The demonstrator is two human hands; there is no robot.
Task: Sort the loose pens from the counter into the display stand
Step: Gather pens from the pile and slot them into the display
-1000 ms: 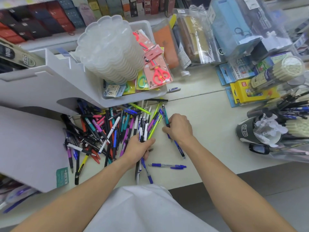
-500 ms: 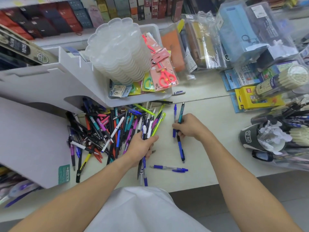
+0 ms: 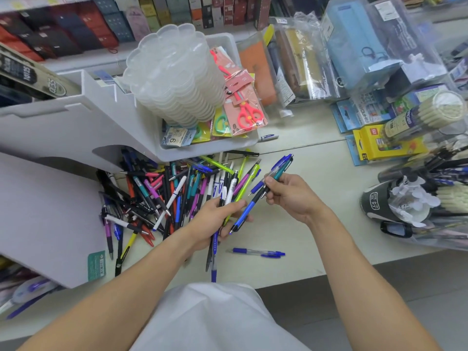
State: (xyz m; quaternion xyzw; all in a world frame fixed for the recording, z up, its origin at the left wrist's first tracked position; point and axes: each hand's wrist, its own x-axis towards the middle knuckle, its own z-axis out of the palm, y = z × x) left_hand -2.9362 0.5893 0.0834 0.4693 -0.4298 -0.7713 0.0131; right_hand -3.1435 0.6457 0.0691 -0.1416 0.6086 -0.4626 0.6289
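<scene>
A heap of loose pens [image 3: 162, 198] in many colours lies on the cream counter [image 3: 316, 203], partly under the white tiered display stand [image 3: 76, 127]. My left hand [image 3: 215, 221] grips a bundle of pens whose tips hang down toward the counter's front edge. My right hand [image 3: 291, 196] is raised above the counter and pinches a few pens [image 3: 274, 173], blue and teal, slanted up to the right. Their lower ends reach my left hand's fingers. A single blue pen [image 3: 258, 252] lies alone near the front edge.
A stack of clear plastic palettes [image 3: 174, 72] and packs of scissors [image 3: 243, 102] fill the stand's tray. Cups and tubs of pens [image 3: 417, 193] crowd the right side, with a yellow box [image 3: 379, 143] behind. Packaged goods line the back. A white board [image 3: 45, 219] stands at left.
My right hand has lifted off the counter with its pens and swung them toward my left hand. My left hand has risen slightly with its bundle.
</scene>
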